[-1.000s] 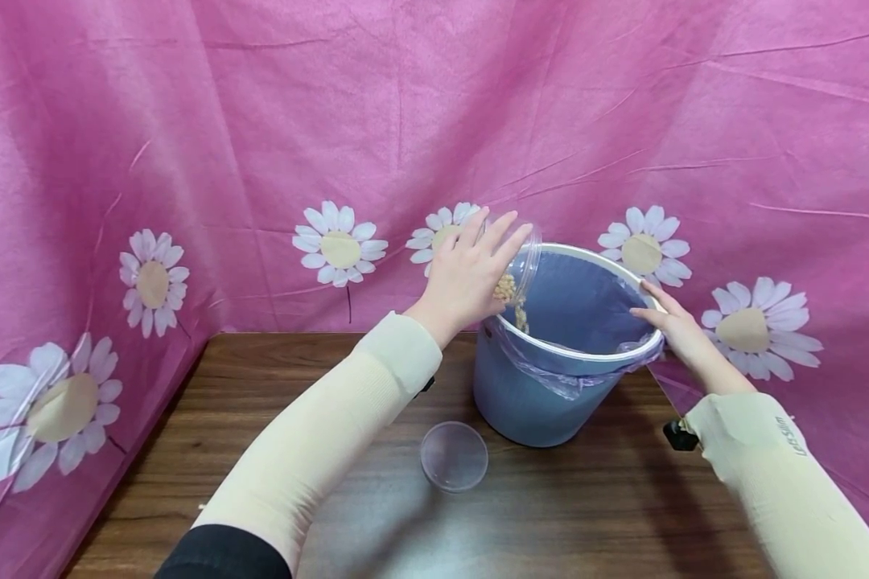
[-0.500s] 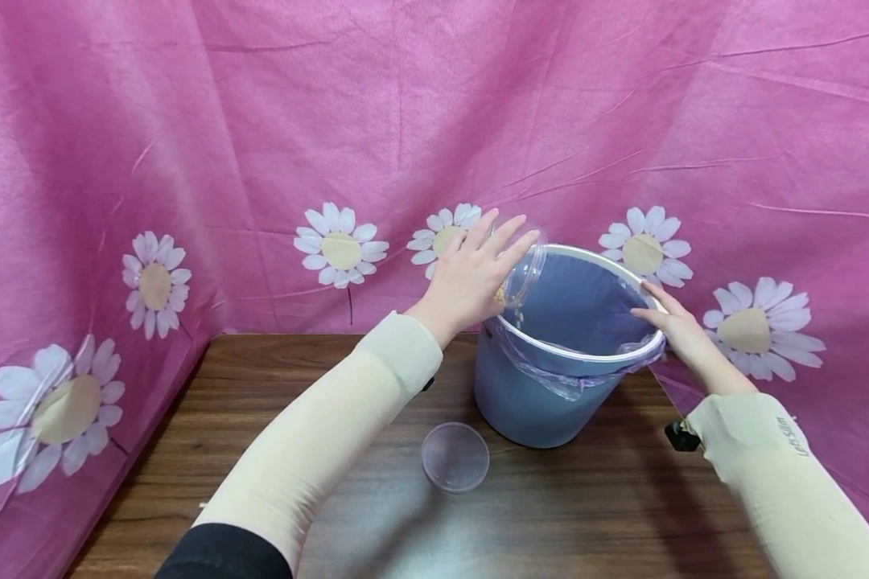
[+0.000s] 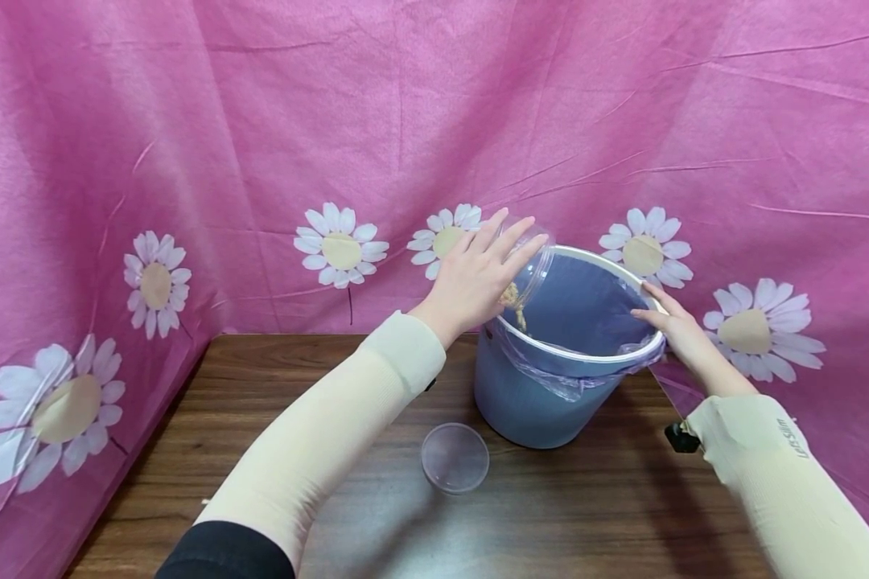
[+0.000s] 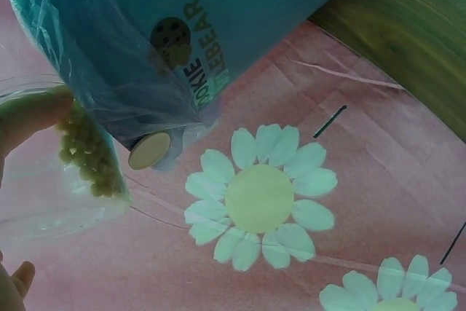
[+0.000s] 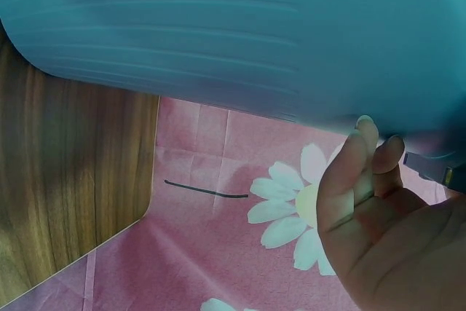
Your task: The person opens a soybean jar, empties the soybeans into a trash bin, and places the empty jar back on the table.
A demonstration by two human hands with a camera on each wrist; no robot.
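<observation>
My left hand [image 3: 471, 281] grips a clear plastic jar [image 3: 541, 272], tipped over the left rim of a blue-grey trash bin [image 3: 536, 402]. Pale yellow beans [image 3: 510, 296] spill from its mouth into the bin; in the left wrist view several beans [image 4: 91, 154] lie heaped along the jar's lower side. A translucent purple liner [image 3: 561, 382] is folded over the bin's white rim. On the right, my right hand [image 3: 684, 334] holds that rim, thumb reaching over the inside. Its fingertips [image 5: 355, 152] press the bin's outer side in the right wrist view.
A round clear lid [image 3: 455, 458] lies on the brown wooden table [image 3: 376, 523], in front of the bin. Behind and to the sides hangs a pink cloth [image 3: 261, 161] printed with white daisies, close to the bin's back.
My left hand has shifted slightly right with the tipped jar, its mouth a little farther over the bin. Beans keep falling. The right hand, bin and lid stay practically in place.
</observation>
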